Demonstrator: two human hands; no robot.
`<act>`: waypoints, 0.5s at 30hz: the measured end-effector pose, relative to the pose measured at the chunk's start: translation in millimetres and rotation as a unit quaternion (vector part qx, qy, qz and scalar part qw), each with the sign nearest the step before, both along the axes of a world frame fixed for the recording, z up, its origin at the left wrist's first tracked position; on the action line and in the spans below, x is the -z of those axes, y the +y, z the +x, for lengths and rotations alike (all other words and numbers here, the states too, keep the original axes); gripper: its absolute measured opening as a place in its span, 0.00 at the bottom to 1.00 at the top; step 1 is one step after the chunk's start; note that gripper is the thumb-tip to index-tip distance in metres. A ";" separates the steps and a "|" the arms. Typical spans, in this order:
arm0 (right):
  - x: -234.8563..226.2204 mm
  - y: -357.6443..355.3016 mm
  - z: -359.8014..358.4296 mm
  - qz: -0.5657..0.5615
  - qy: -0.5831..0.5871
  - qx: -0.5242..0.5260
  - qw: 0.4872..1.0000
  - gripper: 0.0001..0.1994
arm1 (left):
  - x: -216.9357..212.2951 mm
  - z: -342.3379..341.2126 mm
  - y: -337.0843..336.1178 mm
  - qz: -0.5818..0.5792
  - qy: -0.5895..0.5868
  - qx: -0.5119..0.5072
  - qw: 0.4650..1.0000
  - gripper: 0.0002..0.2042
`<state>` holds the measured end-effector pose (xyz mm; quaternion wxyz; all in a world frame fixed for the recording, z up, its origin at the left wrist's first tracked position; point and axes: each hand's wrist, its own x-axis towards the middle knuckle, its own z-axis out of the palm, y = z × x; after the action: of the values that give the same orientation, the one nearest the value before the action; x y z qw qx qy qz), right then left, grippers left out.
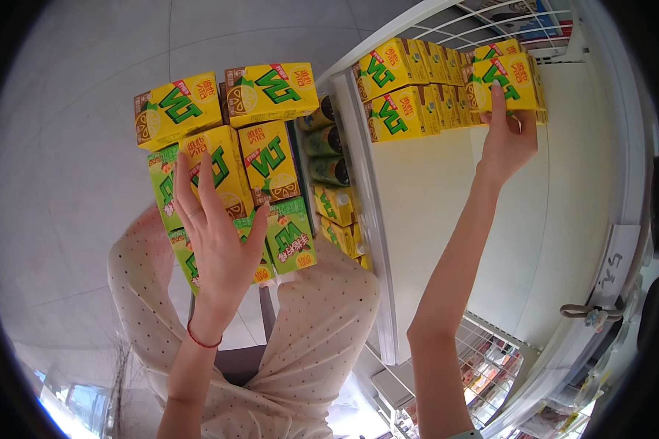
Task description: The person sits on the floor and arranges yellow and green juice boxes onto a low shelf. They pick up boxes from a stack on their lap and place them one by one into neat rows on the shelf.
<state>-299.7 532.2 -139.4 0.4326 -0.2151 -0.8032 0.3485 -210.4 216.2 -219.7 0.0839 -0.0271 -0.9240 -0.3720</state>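
My right hand (511, 143) grips a yellow drink carton (516, 77) at the far right end of the shelf, its index finger on the front and the other fingers curled under. That carton stands in front of other yellow cartons there. My left hand (220, 234) lies spread over a stack above my lap, fingers on a yellow carton (225, 157) and thumb pointing toward a green carton (291, 238). Another yellow carton (269, 157) is beside those fingers. Two more yellow cartons (177, 110) lie along the far side of the stack. My left palm hides part of the green cartons.
Several yellow cartons (395, 113) stand in two layers on the white shelf (454, 212), against a wire rack (505, 18). Dark green bottles (328, 141) and yellow cartons (337, 205) fill the space below the shelf edge. A grey strap (592, 312) hangs at the right.
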 end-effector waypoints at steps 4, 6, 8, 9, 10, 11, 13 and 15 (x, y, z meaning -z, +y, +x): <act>23.1 29.2 -34.5 0.063 -0.077 0.058 0.993 0.19 | 16.2 7.4 -1.9 0.061 -0.020 -0.021 0.998 0.45; 26.2 40.1 -37.9 0.095 -0.093 0.065 0.989 0.20 | 18.5 6.7 -1.6 0.090 -0.026 -0.021 0.995 0.46; 24.1 43.7 -38.9 0.154 -0.142 0.082 0.974 0.20 | 17.4 6.7 -3.1 0.108 -0.033 -0.027 0.993 0.47; 19.1 47.6 -39.3 0.199 -0.183 0.098 0.958 0.19 | 16.9 6.4 -3.6 0.101 -0.032 -0.026 0.994 0.47; 14.0 48.4 -40.2 0.243 -0.222 0.113 0.938 0.18 | 16.3 6.0 -4.8 0.093 -0.030 -0.025 0.995 0.47; 10.0 48.7 -40.1 0.202 -0.241 0.101 0.944 0.19 | 16.1 6.0 -5.9 0.085 -0.029 -0.024 0.996 0.48; 0.6 48.7 -39.4 0.121 -0.277 0.079 0.950 0.19 | 15.2 6.1 -6.9 0.088 -0.032 -0.028 0.995 0.48; -11.9 47.9 -42.1 0.087 -0.323 0.058 0.941 0.20 | 14.2 5.0 -7.6 0.095 -0.035 -0.029 0.994 0.48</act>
<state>-341.8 580.1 -127.5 0.1868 -0.3235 -0.9132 0.1630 -205.4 208.7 -234.0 0.0647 0.0212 -0.8873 -0.4562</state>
